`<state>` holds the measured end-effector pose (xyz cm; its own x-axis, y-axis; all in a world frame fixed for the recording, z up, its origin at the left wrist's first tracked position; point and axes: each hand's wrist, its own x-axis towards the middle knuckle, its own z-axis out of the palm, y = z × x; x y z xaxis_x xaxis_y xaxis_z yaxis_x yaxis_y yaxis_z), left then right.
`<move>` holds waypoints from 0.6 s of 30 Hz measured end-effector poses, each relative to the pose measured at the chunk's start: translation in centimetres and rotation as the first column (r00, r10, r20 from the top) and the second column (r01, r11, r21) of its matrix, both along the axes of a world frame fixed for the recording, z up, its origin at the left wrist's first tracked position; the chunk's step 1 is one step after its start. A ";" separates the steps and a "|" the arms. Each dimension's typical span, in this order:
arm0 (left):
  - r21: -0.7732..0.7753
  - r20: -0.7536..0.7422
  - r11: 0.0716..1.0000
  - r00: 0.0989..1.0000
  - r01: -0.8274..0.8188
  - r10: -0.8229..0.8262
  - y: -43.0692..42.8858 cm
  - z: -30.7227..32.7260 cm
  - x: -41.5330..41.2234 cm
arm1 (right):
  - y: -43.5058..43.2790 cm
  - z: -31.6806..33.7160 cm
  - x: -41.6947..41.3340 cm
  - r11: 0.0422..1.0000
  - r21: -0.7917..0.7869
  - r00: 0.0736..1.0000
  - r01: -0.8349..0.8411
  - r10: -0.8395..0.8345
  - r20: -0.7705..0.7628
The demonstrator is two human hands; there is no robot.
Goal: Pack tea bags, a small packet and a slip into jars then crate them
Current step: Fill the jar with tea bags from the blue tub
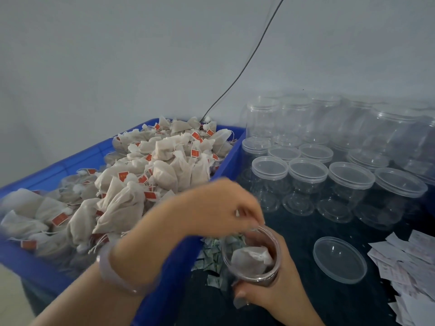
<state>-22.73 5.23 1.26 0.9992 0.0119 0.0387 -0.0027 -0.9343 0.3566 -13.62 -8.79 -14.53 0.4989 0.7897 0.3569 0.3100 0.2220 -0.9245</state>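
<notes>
My right hand (pixel 282 292) grips a clear plastic jar (pixel 259 277), open and held upright near the bottom centre. At least one white tea bag (pixel 249 257) lies inside it. My left hand (pixel 219 208), with a pale bracelet on the wrist, reaches across from the left. Its curled fingertips hover at the jar's far rim, too blurred to tell whether they hold anything. A blue crate (pixel 233 151) on the left is heaped with tea bags (pixel 141 180) carrying red tags. Small green-and-white packets (pixel 211 255) lie between the crate and the jar. Paper slips (pixel 409 262) are piled at the right edge.
Several empty lidded jars (pixel 306 180) stand in rows and stacks at the back right on a dark cloth. A loose clear lid (pixel 339 260) lies just right of the held jar. A thin black cable (pixel 235 83) runs up the pale wall behind the crate.
</notes>
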 end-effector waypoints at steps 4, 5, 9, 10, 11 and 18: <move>-0.101 0.092 0.902 0.899 -0.419 0.428 5.9 1.2 -3.2 | 0.1 -0.3 -0.2 1.000 -0.003 1.000 0.000 0.000 -0.009; -0.062 -0.018 0.879 0.881 -0.472 0.472 6.8 1.1 -3.8 | 0.1 -0.3 -0.2 1.000 -0.006 1.000 0.007 -0.007 -0.005; 0.099 -0.383 0.810 0.729 -0.578 0.567 7.4 0.2 -3.8 | 0.1 -0.2 -0.3 1.000 -0.014 0.999 0.025 -0.025 -0.025; 0.157 -0.398 0.799 0.703 -0.580 0.589 7.1 0.0 -3.5 | 0.1 -0.2 -0.3 1.000 -0.018 0.999 0.026 -0.027 -0.033; 0.227 -0.400 0.795 0.691 -0.562 0.603 6.8 -0.1 -3.2 | 0.1 -0.2 -0.3 1.000 -0.018 0.999 0.025 -0.026 -0.039; 0.400 -0.385 0.795 0.703 -0.457 0.598 6.0 -1.2 -1.9 | 0.1 -0.1 -0.3 1.000 -0.014 0.999 0.024 -0.024 -0.025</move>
